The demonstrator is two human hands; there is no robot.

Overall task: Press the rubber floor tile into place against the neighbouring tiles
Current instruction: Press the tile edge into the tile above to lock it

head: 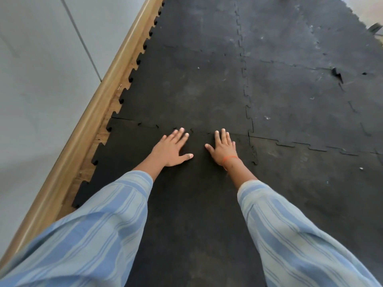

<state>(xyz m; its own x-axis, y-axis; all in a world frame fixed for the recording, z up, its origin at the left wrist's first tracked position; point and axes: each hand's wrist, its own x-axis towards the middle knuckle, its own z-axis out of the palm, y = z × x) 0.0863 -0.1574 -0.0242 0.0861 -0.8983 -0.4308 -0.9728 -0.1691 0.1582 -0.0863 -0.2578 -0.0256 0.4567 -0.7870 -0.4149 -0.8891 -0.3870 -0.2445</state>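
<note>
the pale wall [41, 79] fills the left side, and a wooden skirting board [99, 104] runs along its foot at a slant. from there a floor of black rubber tiles spreads to the right, their toothed edges locked together in puzzle seams. a strip of bare wooden floor [87, 168] shows between the skirting and the tiles' jagged left edge.

the rubber floor tile [186, 204] lies nearest the person, reaching from the bottom of the view up to the seam under the fingertips. the neighbouring tile ahead [186, 85] meets it along that seam; left of the hands the teeth look slightly raised and not fully seated. the neighbouring tile to the right [321, 193] joins it along a side seam just beside the right wrist, where one tooth sits a little proud.

two loose blue-striped sleeves [93, 235] come in from the bottom corners.

the left hand [172, 148] lies flat on the tile, palm down, fingers spread, grip released, fingertips just at the far seam. the right hand [222, 148] lies flat the same way, near the left but apart from it, holding nothing. an orange thread band [230, 158] circles the right wrist.

small pale scuffs and specks dot the farther tiles.
</note>
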